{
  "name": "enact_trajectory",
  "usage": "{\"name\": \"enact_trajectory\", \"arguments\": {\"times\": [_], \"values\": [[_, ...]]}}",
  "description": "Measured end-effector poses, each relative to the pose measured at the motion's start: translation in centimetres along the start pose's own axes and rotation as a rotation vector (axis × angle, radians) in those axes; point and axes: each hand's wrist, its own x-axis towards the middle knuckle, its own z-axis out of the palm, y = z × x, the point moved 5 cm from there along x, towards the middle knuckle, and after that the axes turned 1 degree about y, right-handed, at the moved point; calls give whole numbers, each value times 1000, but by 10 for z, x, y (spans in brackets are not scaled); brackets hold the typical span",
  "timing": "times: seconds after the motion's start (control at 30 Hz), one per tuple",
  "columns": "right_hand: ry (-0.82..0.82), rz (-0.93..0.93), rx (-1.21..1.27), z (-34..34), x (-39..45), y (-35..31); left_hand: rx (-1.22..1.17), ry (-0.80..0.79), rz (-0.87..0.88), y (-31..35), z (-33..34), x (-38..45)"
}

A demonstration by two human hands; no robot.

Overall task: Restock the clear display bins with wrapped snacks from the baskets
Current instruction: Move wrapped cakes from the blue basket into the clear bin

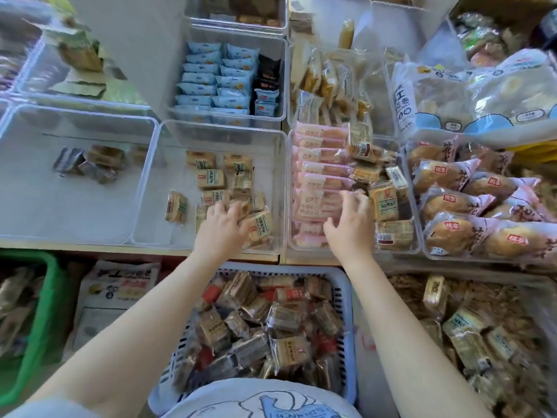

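My left hand [224, 220] reaches into the middle clear bin [280, 188], fingers curled over a tan wrapped snack [259, 226] near the front wall; I judge this a placing or straightening step, since the packs there lie scattered and the bin is far from full. My right hand [351, 220] is over the pink packs [322, 176] in the next bin [417, 224], fingers loosely bent; I cannot tell whether they grip anything. That bin holds pink packs in a row on its left side, with tan ones heaped on its right. The blue basket [346, 300] below, against my body, is full of wrapped snacks [271, 324], ready as supply. The left bin [152, 158] holds only a few.
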Motion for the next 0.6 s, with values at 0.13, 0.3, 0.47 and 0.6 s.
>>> {"name": "enact_trajectory", "arguments": {"times": [0.13,0.3,0.47,0.6], "values": [[89,153,-163,-4,14,26,37,-17,-1,-4,6,5],[125,208,-342,5,25,35,53,-36,0,-3,7,5],[92,287,-270,-2,29,36,61,-41,5,-2,6,5],[208,322,-33,-23,14,28,53,-31,4,-3,8,5]]}}
